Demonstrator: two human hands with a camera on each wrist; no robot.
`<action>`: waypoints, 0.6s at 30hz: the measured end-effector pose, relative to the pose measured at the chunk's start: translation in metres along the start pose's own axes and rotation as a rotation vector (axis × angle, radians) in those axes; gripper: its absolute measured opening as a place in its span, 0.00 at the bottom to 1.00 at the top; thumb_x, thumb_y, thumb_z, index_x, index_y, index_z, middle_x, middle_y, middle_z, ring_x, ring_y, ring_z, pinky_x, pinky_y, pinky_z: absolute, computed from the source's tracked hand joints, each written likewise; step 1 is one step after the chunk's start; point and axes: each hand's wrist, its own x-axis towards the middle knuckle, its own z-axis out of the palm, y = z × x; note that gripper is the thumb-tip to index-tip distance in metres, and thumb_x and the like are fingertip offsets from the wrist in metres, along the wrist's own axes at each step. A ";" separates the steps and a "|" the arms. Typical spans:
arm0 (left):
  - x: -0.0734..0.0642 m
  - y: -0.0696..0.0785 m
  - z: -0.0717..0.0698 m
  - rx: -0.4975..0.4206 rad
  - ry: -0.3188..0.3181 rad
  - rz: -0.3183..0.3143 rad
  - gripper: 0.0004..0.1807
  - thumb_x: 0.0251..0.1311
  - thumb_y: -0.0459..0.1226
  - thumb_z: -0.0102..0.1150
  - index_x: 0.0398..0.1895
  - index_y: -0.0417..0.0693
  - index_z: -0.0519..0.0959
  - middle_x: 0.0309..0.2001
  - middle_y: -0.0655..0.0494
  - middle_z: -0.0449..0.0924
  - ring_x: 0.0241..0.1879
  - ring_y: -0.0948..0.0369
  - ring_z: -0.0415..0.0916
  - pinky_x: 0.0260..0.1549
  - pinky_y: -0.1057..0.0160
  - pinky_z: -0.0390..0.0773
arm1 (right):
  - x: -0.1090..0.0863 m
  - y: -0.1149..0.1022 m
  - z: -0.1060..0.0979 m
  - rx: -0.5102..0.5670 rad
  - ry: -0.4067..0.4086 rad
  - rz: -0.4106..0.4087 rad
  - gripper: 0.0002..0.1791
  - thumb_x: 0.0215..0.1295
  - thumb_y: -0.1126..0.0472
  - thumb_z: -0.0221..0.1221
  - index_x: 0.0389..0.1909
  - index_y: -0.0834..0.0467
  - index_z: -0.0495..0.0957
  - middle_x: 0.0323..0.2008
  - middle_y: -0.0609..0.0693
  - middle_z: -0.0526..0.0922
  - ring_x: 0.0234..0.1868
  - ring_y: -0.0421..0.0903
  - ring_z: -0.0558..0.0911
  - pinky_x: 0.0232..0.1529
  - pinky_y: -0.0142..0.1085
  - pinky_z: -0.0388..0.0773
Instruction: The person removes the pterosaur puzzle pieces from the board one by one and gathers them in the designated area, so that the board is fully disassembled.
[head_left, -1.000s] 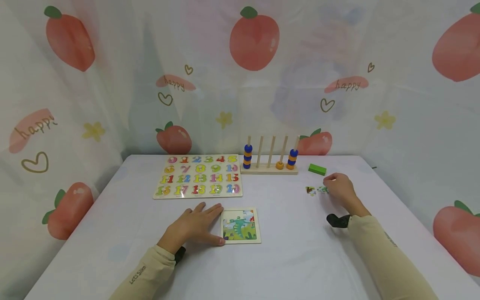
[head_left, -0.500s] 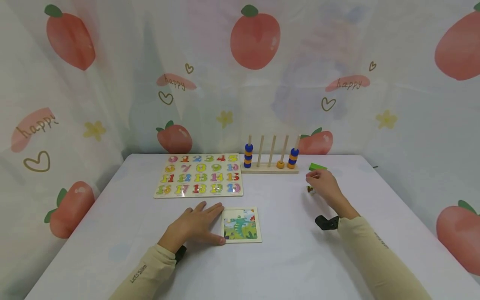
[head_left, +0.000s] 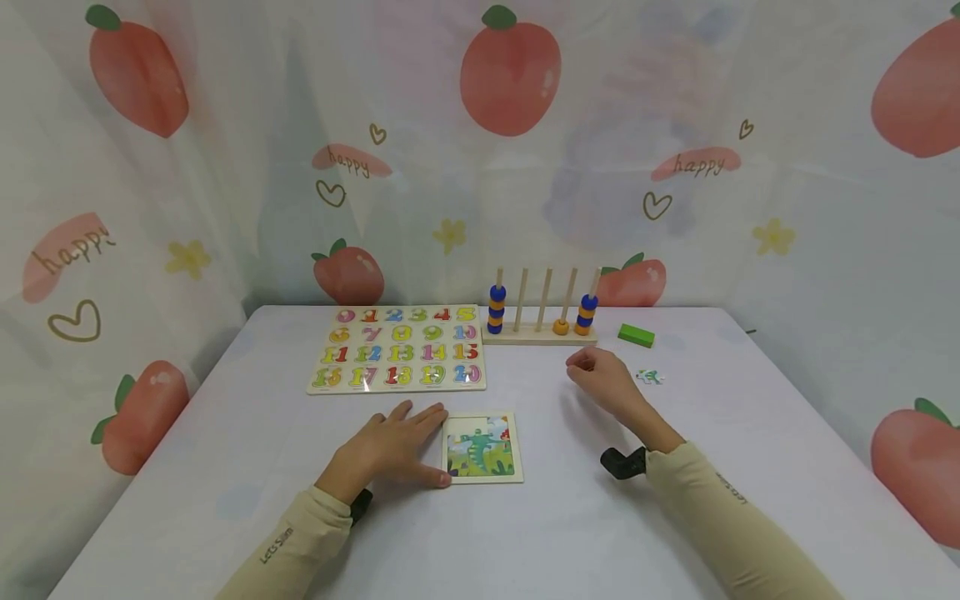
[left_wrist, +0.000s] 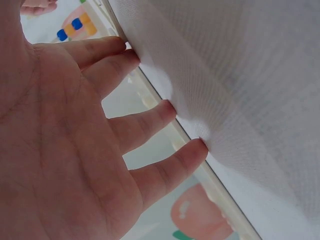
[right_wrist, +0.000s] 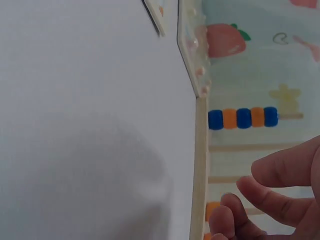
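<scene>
A wooden-framed dinosaur jigsaw puzzle (head_left: 482, 450) lies on the table in the head view, with a pale gap at its upper left. My left hand (head_left: 390, 450) rests spread along its left edge; in the left wrist view the fingertips (left_wrist: 195, 147) touch the frame. To the right, my right hand (head_left: 603, 383) hovers over the table with thumb and fingertips drawn together in a pinch. The small puzzle piece in that pinch is largely hidden by the fingers. A loose green-and-white puzzle piece (head_left: 650, 377) lies to the right of this hand.
Behind the puzzle lies a number board (head_left: 397, 350). A wooden bead counter (head_left: 540, 336) with upright pegs stands at the back, its beads blue and orange. A green block (head_left: 636, 335) sits to its right. Patterned cloth (head_left: 510, 208) hangs behind the table.
My right hand has moved left from beside the loose pieces, staying pinched. The brown-and-white piece seen earlier is no longer visible. My left hand has stayed at the puzzle's edge.
</scene>
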 end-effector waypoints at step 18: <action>0.000 0.002 0.000 -0.012 -0.010 -0.015 0.57 0.54 0.63 0.78 0.85 0.56 0.63 0.84 0.58 0.59 0.83 0.42 0.48 0.76 0.33 0.56 | -0.010 -0.022 0.055 -0.026 -0.113 -0.146 0.10 0.75 0.66 0.62 0.52 0.66 0.84 0.41 0.53 0.85 0.43 0.51 0.79 0.48 0.43 0.81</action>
